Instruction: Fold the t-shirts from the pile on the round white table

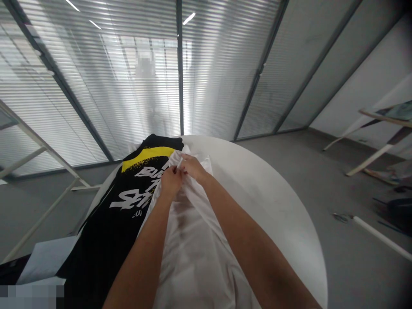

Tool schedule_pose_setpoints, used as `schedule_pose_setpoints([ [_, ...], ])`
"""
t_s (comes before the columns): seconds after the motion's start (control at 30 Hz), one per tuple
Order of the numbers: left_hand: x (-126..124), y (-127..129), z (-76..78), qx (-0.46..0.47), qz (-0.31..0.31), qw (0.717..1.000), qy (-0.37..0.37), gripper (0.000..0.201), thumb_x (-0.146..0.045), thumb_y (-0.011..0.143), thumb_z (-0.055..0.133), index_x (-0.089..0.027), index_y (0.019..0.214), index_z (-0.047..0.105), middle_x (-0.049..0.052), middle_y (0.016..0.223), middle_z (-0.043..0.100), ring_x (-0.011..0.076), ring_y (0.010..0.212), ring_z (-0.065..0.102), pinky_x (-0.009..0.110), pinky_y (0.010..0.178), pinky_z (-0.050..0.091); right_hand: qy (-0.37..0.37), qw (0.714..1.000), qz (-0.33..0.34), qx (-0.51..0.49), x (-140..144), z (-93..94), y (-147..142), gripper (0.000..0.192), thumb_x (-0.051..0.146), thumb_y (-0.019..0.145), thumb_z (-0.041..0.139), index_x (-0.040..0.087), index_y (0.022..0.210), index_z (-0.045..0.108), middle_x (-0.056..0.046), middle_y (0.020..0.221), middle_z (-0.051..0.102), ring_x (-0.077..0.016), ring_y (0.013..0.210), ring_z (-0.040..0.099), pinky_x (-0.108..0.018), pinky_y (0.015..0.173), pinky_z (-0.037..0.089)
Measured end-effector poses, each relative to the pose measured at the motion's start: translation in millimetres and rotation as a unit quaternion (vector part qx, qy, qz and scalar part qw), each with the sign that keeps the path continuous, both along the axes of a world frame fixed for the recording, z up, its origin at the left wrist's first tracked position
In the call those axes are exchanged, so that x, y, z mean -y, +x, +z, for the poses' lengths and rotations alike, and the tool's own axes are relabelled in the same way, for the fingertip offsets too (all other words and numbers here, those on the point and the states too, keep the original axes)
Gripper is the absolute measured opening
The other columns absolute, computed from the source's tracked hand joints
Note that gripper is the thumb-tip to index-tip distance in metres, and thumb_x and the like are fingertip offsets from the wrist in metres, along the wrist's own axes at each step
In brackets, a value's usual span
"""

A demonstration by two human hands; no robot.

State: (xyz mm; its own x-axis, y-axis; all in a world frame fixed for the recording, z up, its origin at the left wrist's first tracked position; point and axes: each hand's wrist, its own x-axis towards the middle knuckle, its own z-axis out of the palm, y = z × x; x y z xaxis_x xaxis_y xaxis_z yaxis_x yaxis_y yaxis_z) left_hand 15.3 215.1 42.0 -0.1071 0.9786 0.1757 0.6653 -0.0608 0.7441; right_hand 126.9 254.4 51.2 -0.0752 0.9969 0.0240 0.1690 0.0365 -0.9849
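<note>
Looks like thin, creased white cloth (pixel 193 249). Pinched at far end by closed fingers of left hand (pixel 171 181) and right hand (pixel 193 166).

The white cloth (pixel 193 257) at 6 o'clock looks thin and creased; the shirt (pixel 109 234) at 8 o'clock, matt fabric; the paper (pixel 48 257) there, smooth; the counter (pixel 289 231) at 4 o'clock, smooth, faintly glossy.

A hand could pass over the desk (pixel 273 189) right of the white garment (pixel 193 257), outside the right forearm (pixel 244 223) slanting across its right edge. At its far end, left hand (pixel 171 181) and right hand (pixel 194 166) block access; the black shirt (pixel 103 244) lies along its left.
</note>
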Motion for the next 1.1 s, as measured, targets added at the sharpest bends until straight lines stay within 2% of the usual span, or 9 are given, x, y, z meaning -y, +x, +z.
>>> schedule_pose_setpoints([
  [0.13, -5.7, -17.2, -5.7, -0.04, 0.026, 0.999, -0.014, 0.032, -0.029, 0.089, 0.044, -0.014, 0.101, 0.069, 0.014, 0.1, 0.072, 0.0252, 0.092, 0.066, 0.034, 0.08, 0.046, 0.048, 0.994, -0.005, 0.096, -8.2, -12.8, -21.6, 0.054, 0.013, 0.068, 0.056, 0.02, 0.121, 0.065, -0.006, 0.115, 0.068, -0.0249, 0.107, 0.059, -0.034, 0.09, 0.046],
  [0.3, -3.8, -21.5, -7.0, -0.075, 0.041, 0.996, -0.039, 0.038, -0.026, 0.088, 0.045, -0.014, 0.118, 0.063, 0.019, 0.106, 0.069, 0.0312, 0.099, 0.065, 0.039, 0.082, 0.047, 0.096, 0.982, 0.029, 0.163, -9.8, -25.1, -32.3, 0.048, 0.014, 0.075, 0.055, 0.02, 0.121, 0.065, -0.006, 0.135, 0.058, -0.0249, 0.132, 0.043, -0.037, 0.109, 0.032],
  [0.4, 0.9, -20.3, -3.4, -0.117, 0.07, 0.988, -0.077, 0.041, -0.029, 0.088, 0.046, -0.018, 0.125, 0.058, 0.02, 0.114, 0.065, 0.0329, 0.099, 0.065, 0.042, 0.08, 0.048, 0.106, 0.98, 0.053, 0.158, -10.7, -36.5, -32.5, 0.058, 0.012, 0.077, 0.052, 0.021, 0.134, 0.056, -0.004, 0.135, 0.058, -0.0227, 0.129, 0.045, -0.039, 0.11, 0.031],
  [0.53, 5.8, -18.1, -2.8, -0.227, 0.112, 0.964, -0.082, 0.04, -0.026, 0.086, 0.047, -0.017, 0.123, 0.059, 0.02, 0.121, 0.058, 0.0348, 0.11, 0.058, 0.043, 0.084, 0.048, 0.092, 0.993, 0.025, 0.07, -14.9, -51.7, -22.3, 0.082, 0.008, 0.074, 0.049, 0.021, 0.153, 0.027, -0.006, 0.137, 0.057, -0.0189, 0.11, 0.06, -0.035, 0.096, 0.047],
  [0.6, 6.4, -17.1, -4.7, -0.267, 0.121, 0.953, -0.075, 0.039, -0.026, 0.086, 0.047, -0.016, 0.12, 0.061, 0.021, 0.119, 0.057, 0.0361, 0.114, 0.055, 0.045, 0.087, 0.046, 0.121, 0.989, -0.006, 0.086, -16.9, -54.7, -12.9, 0.078, 0.008, 0.076, 0.047, 0.019, 0.151, 0.03, -0.007, 0.14, 0.054, -0.0186, 0.115, 0.058, -0.034, 0.099, 0.046],
  [0.73, 5.0, -16.0, -8.0, -0.288, 0.118, 0.947, -0.082, 0.039, -0.026, 0.087, 0.044, -0.015, 0.119, 0.063, 0.019, 0.117, 0.058, 0.0361, 0.113, 0.053, 0.047, 0.088, 0.044, 0.174, 0.952, -0.032, 0.251, -18.7, -50.8, 0.6, 0.056, 0.012, 0.081, 0.042, 0.019, 0.135, 0.054, -0.005, 0.139, 0.056, -0.0188, 0.129, 0.048, -0.035, 0.112, 0.032],
  [0.87, 2.9, -15.9, -8.6, -0.283, 0.11, 0.95, -0.075, 0.039, -0.028, 0.088, 0.044, -0.016, 0.119, 0.063, 0.019, 0.118, 0.058, 0.0355, 0.114, 0.052, 0.047, 0.089, 0.043, 0.154, 0.919, -0.021, 0.362, -21.3, -42.3, -6.8, 0.062, 0.02, 0.081, 0.047, 0.028, 0.142, 0.046, 0.001, 0.149, 0.044, -0.0254, 0.14, 0.031, -0.048, 0.113, 0.026],
  [1.0, 0.4, -17.1, -9.8, -0.267, 0.105, 0.955, -0.075, 0.038, -0.029, 0.087, 0.045, -0.018, 0.119, 0.063, 0.018, 0.12, 0.058, 0.0348, 0.114, 0.052, 0.046, 0.09, 0.042, 0.146, 0.893, 0.037, 0.424, -24.5, -33.1, -18.2, 0.064, 0.025, 0.083, 0.046, 0.033, 0.146, 0.04, 0.004, 0.155, 0.034, -0.0259, 0.144, 0.021, -0.053, 0.114, 0.02],
  [1.1, -1.3, -18.2, -10.8, -0.255, 0.108, 0.959, -0.068, 0.039, -0.028, 0.085, 0.047, -0.019, 0.119, 0.064, 0.017, 0.12, 0.059, 0.0349, 0.115, 0.051, 0.046, 0.09, 0.042, 0.157, 0.886, -0.023, 0.437, -22.4, -26.2, -10.0, 0.058, 0.023, 0.083, 0.045, 0.033, 0.141, 0.046, 0.002, 0.152, 0.039, -0.0248, 0.141, 0.026, -0.051, 0.113, 0.022],
])
